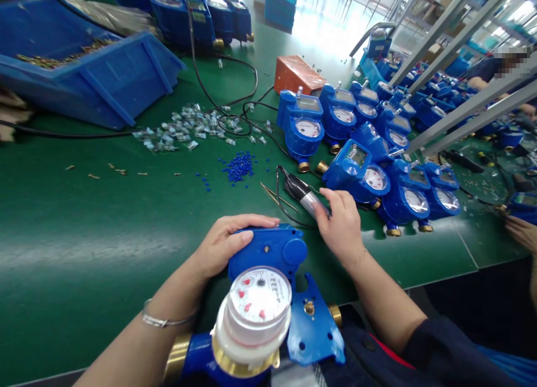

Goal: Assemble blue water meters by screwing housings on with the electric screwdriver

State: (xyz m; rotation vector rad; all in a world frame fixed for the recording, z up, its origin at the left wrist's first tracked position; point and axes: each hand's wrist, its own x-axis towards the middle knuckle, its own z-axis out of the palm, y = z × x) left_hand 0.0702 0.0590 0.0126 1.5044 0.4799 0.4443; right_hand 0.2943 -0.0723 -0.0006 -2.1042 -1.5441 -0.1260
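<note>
A blue water meter (pixel 268 297) with a white dial and brass fittings lies at the table's near edge, right in front of me. My left hand (pixel 224 242) rests on the top of its blue housing, fingers curled over the edge. My right hand (pixel 339 222) is closed round the silver barrel of a corded electric screwdriver (pixel 304 197) lying on the green mat just beyond the meter. A silver bracelet (pixel 163 320) sits on my left wrist.
Several finished blue meters (pixel 369 146) crowd the right side. A pile of small blue caps (pixel 240 166) and clear metal clips (pixel 188 130) lie mid-table. Blue bins (pixel 92 68) stand at back left, an orange box (pixel 296 74) behind. Another person's hand (pixel 522 230) is at far right.
</note>
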